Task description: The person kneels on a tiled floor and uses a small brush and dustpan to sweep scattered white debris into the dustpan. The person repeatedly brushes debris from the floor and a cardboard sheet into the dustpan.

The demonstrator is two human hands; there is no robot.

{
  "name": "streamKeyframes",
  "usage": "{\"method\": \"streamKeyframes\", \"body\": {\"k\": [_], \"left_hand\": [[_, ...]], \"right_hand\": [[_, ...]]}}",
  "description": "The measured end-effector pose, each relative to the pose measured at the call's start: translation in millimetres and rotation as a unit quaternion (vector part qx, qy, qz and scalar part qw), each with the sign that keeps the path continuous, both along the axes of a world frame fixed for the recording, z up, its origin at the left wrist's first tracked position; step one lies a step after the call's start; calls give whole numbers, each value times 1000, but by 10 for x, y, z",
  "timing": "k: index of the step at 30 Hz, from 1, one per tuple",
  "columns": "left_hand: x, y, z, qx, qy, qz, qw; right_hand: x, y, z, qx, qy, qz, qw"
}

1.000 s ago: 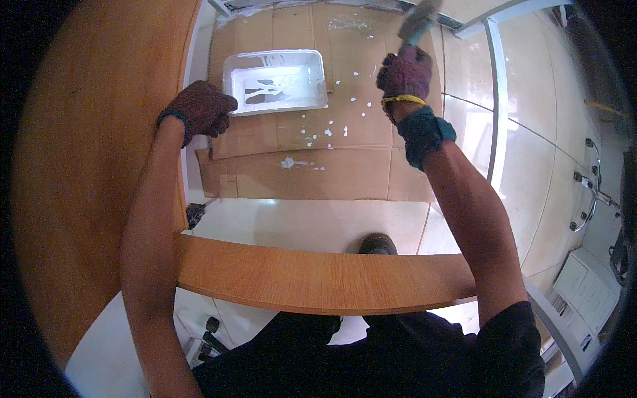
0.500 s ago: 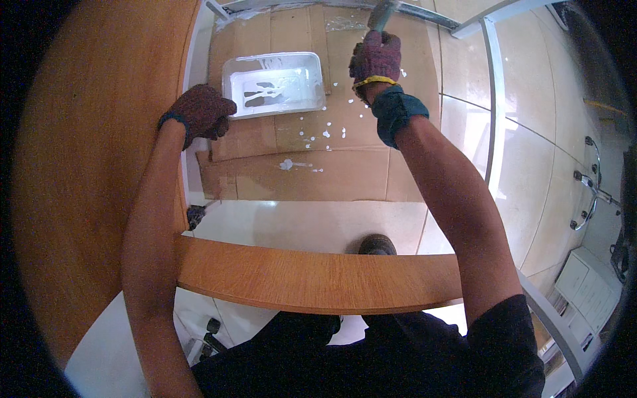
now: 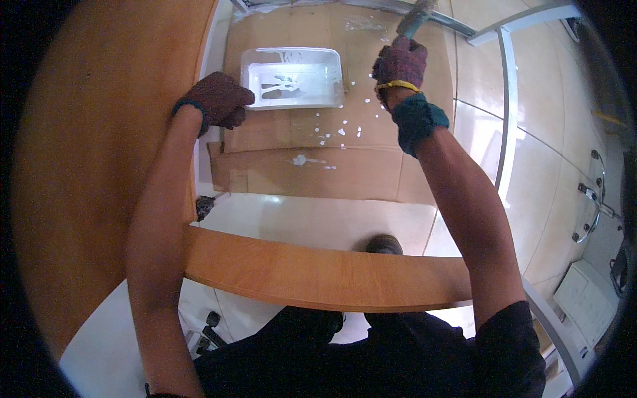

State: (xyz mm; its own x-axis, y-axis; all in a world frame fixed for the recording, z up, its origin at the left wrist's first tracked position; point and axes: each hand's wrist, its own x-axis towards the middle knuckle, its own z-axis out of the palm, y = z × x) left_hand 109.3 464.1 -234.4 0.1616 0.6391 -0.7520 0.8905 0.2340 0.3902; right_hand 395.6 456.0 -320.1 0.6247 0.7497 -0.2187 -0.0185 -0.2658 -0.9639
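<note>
My left hand (image 3: 217,99), in a dark maroon knitted glove, is closed at the near left corner of a white plastic tub (image 3: 292,105). The fingers curl against the tub's rim; their far side is hidden. White paint coats the tub's walls and lies in streaks on its bottom. Farther right, my right hand (image 3: 401,66), gloved in maroon with a yellow band and a teal cuff, grips a paintbrush (image 3: 415,21). Its bristle end reaches the grey metal bar (image 3: 450,24) at the top; whether they touch, I cannot tell.
Flattened cardboard (image 3: 265,172) spotted with white paint covers the floor below. A large wooden panel (image 3: 99,132) rises on the left, and a curved wooden strip (image 3: 325,272) crosses before my body. A white metal leg (image 3: 509,113) stands right. One shoe (image 3: 385,244) shows beyond the strip.
The whole view has shifted, so things appear farther right. My right hand and the paintbrush have moved a little right along the bar, and the brush leans more. My left hand stays by the tub.
</note>
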Motion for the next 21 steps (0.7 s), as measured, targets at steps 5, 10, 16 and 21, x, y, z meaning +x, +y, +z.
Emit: {"method": "streamKeyframes", "body": {"k": [5,10,16,21], "left_hand": [[-19,12,0,-13,-7,15,1000],[86,-32,74,-20,7,75,997],[-71,-20,-65,38,29,-49,998],[-78,0,-82,48,61,-98,992]], "right_hand": [[-445,293,-372,59,-149,58,985],[-679,335,-92,-28,-64,56,996],[-691,238,-70,22,-164,149,975],[-727,204,-11,34,-140,271,952]]}}
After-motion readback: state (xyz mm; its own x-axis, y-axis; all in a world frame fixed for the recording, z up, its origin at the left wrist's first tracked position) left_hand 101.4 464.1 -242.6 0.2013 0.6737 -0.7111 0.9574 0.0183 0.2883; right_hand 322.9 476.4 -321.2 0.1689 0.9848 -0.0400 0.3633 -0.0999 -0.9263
